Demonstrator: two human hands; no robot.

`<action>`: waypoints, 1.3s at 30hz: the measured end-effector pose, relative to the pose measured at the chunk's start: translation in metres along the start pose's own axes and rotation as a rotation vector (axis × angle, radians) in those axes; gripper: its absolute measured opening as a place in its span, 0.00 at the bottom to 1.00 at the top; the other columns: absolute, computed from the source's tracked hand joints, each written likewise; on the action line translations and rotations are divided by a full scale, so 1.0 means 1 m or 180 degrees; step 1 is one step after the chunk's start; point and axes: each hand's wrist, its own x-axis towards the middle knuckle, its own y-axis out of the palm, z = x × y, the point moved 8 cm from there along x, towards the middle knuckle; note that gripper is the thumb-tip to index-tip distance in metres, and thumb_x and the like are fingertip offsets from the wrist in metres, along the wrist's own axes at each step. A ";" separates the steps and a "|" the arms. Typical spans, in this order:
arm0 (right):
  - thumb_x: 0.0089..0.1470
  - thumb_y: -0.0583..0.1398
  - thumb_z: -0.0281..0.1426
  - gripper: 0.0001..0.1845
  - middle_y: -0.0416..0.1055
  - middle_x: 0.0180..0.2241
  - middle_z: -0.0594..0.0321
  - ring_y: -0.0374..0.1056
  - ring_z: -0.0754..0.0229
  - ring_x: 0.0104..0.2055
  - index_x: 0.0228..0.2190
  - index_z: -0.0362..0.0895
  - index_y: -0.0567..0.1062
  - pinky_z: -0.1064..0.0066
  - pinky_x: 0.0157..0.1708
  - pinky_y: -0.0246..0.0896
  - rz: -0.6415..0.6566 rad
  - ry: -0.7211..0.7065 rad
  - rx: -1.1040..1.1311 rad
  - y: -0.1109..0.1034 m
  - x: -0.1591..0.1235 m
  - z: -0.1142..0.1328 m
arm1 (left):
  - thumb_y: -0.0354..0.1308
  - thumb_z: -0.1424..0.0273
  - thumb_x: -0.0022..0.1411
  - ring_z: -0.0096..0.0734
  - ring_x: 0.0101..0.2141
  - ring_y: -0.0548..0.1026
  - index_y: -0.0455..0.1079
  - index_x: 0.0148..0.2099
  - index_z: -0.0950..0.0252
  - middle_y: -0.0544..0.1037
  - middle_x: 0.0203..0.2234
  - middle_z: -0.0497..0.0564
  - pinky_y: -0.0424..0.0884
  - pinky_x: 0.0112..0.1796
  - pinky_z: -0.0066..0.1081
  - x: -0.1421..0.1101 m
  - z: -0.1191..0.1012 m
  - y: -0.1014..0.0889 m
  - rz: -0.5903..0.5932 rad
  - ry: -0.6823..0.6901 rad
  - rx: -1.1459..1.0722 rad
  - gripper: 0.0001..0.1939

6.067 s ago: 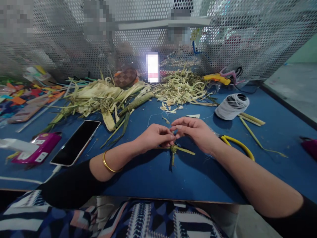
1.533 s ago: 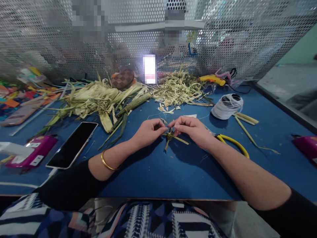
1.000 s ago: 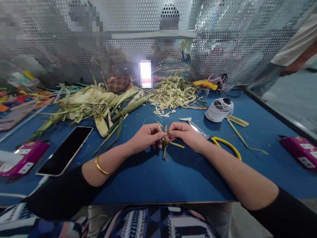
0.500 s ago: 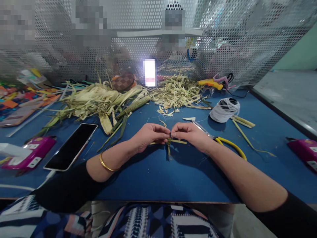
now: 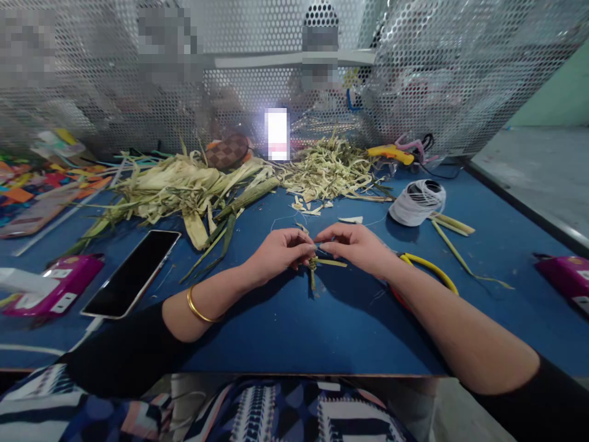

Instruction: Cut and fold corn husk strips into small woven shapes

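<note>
A small knotted piece of dried husk strips (image 5: pixel 313 273), cross-shaped with one strip out to the right, hangs beneath my fingertips. My left hand (image 5: pixel 286 253) pinches its top between thumb and fingers. My right hand (image 5: pixel 352 244) is close by on the right, thumb and forefinger slightly parted at the left fingertips; whether a thread lies between them is too fine to see. Thin white thread runs across the table behind my hands from a spool of white thread (image 5: pixel 411 205). Scissors with yellow handles (image 5: pixel 430 265) lie partly hidden under my right forearm.
Piles of husk (image 5: pixel 184 184) and shredded strips (image 5: pixel 329 169) lie at the back against a perforated metal screen (image 5: pixel 257 86). A phone (image 5: pixel 133 273) and a magenta box (image 5: pixel 59 285) are on the left. A yellow tool (image 5: pixel 391 153) lies back right, and another magenta box (image 5: pixel 564 276) sits far right.
My right thumb and forefinger have parted from a pinch, and the right hand has shifted slightly up and left. The left hand still holds the knotted husk piece.
</note>
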 end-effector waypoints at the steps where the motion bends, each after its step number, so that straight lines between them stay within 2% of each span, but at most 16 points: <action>1: 0.47 0.61 0.36 0.11 0.73 0.31 0.62 0.65 0.63 0.30 0.33 0.43 0.77 0.70 0.31 0.59 0.0017 -0.0062 -0.0165 0.001 0.000 0.000 | 0.59 0.71 0.56 0.20 0.21 0.69 0.68 0.31 0.67 0.73 0.21 0.47 0.64 0.21 0.20 0.000 0.001 0.000 0.0009 0.0000 -0.0007 0.05; 4: 0.49 0.61 0.35 0.07 0.71 0.27 0.64 0.65 0.62 0.30 0.26 0.44 0.76 0.70 0.31 0.57 -0.0047 -0.0316 -0.0640 0.003 0.001 0.003 | 0.59 0.71 0.55 0.20 0.22 0.70 0.68 0.31 0.67 0.74 0.21 0.47 0.64 0.21 0.20 0.002 0.003 -0.001 0.0000 0.0004 -0.0061 0.05; 7: 0.51 0.60 0.33 0.08 0.68 0.25 0.65 0.63 0.63 0.29 0.23 0.43 0.73 0.70 0.30 0.55 -0.0097 -0.0496 -0.0862 0.005 0.001 0.008 | 0.61 0.70 0.54 0.20 0.21 0.70 0.68 0.31 0.67 0.75 0.22 0.48 0.64 0.21 0.21 0.003 0.006 -0.003 -0.0048 -0.0040 -0.0171 0.05; 10: 0.53 0.60 0.33 0.09 0.66 0.25 0.65 0.62 0.64 0.29 0.22 0.44 0.71 0.70 0.31 0.55 -0.0082 -0.0669 -0.0918 0.006 -0.001 0.014 | 0.63 0.70 0.51 0.21 0.21 0.70 0.70 0.31 0.67 0.76 0.23 0.48 0.63 0.20 0.21 0.004 0.008 -0.005 -0.0116 -0.0104 -0.0293 0.07; 15: 0.53 0.58 0.30 0.09 0.64 0.24 0.67 0.61 0.65 0.28 0.22 0.44 0.70 0.71 0.30 0.55 0.0067 -0.0907 -0.1071 0.009 -0.006 0.023 | 0.65 0.72 0.47 0.21 0.20 0.69 0.72 0.30 0.68 0.72 0.18 0.46 0.62 0.20 0.21 0.003 0.010 -0.008 -0.0217 -0.0265 -0.0327 0.06; 17: 0.53 0.58 0.30 0.09 0.64 0.24 0.66 0.61 0.65 0.28 0.22 0.44 0.70 0.71 0.31 0.56 0.0129 -0.0929 -0.1083 0.010 -0.007 0.024 | 0.65 0.73 0.47 0.20 0.19 0.68 0.72 0.29 0.68 0.72 0.17 0.45 0.61 0.20 0.21 0.002 0.009 -0.008 -0.0224 -0.0268 -0.0340 0.06; 19: 0.52 0.58 0.30 0.05 0.67 0.27 0.64 0.63 0.64 0.29 0.26 0.44 0.72 0.71 0.31 0.58 0.0021 -0.0850 -0.0944 0.007 -0.006 0.022 | 0.65 0.74 0.46 0.19 0.19 0.67 0.73 0.29 0.68 0.71 0.16 0.45 0.61 0.20 0.21 0.002 0.007 -0.008 -0.0199 -0.0212 -0.0316 0.05; 20: 0.52 0.58 0.29 0.04 0.70 0.30 0.63 0.65 0.64 0.30 0.31 0.44 0.73 0.70 0.32 0.60 -0.0075 -0.0789 -0.0789 0.004 -0.005 0.020 | 0.65 0.74 0.46 0.19 0.19 0.67 0.73 0.28 0.68 0.71 0.16 0.45 0.61 0.21 0.21 0.002 0.006 -0.008 -0.0183 -0.0171 -0.0282 0.05; 22: 0.53 0.56 0.27 0.15 0.72 0.39 0.59 0.67 0.65 0.29 0.44 0.45 0.71 0.69 0.32 0.64 -0.0190 -0.0722 -0.0407 0.002 -0.002 0.016 | 0.65 0.74 0.45 0.19 0.19 0.66 0.73 0.28 0.69 0.72 0.17 0.45 0.60 0.20 0.21 0.002 0.005 -0.007 -0.0140 -0.0083 -0.0169 0.05; 24: 0.53 0.53 0.24 0.24 0.72 0.46 0.58 0.68 0.66 0.28 0.52 0.48 0.65 0.68 0.33 0.66 -0.0059 -0.0783 -0.0148 0.007 0.000 0.012 | 0.64 0.73 0.45 0.19 0.19 0.66 0.73 0.27 0.69 0.73 0.18 0.46 0.61 0.21 0.21 0.003 0.002 -0.007 -0.0118 0.0054 -0.0009 0.05; 27: 0.53 0.51 0.22 0.26 0.73 0.46 0.58 0.70 0.63 0.32 0.54 0.48 0.65 0.64 0.38 0.67 0.0138 -0.0975 -0.0325 0.016 0.001 0.010 | 0.63 0.71 0.46 0.22 0.22 0.69 0.74 0.28 0.68 0.76 0.21 0.48 0.64 0.24 0.22 0.003 -0.005 -0.009 -0.0154 0.0392 0.0386 0.05; 31: 0.53 0.51 0.20 0.27 0.75 0.43 0.58 0.71 0.58 0.43 0.54 0.47 0.65 0.61 0.46 0.64 0.0022 -0.1114 -0.0919 0.017 0.000 0.009 | 0.59 0.73 0.48 0.25 0.25 0.72 0.76 0.28 0.67 0.78 0.23 0.48 0.66 0.27 0.23 0.000 -0.013 -0.012 -0.0293 0.0808 0.1053 0.04; 39: 0.54 0.51 0.20 0.24 0.76 0.42 0.56 0.71 0.57 0.44 0.53 0.44 0.65 0.65 0.44 0.64 0.0000 -0.1100 -0.1269 0.019 -0.002 0.013 | 0.54 0.79 0.50 0.24 0.25 0.72 0.76 0.31 0.65 0.79 0.24 0.45 0.65 0.28 0.23 -0.008 -0.024 -0.016 -0.0910 0.1408 0.2060 0.10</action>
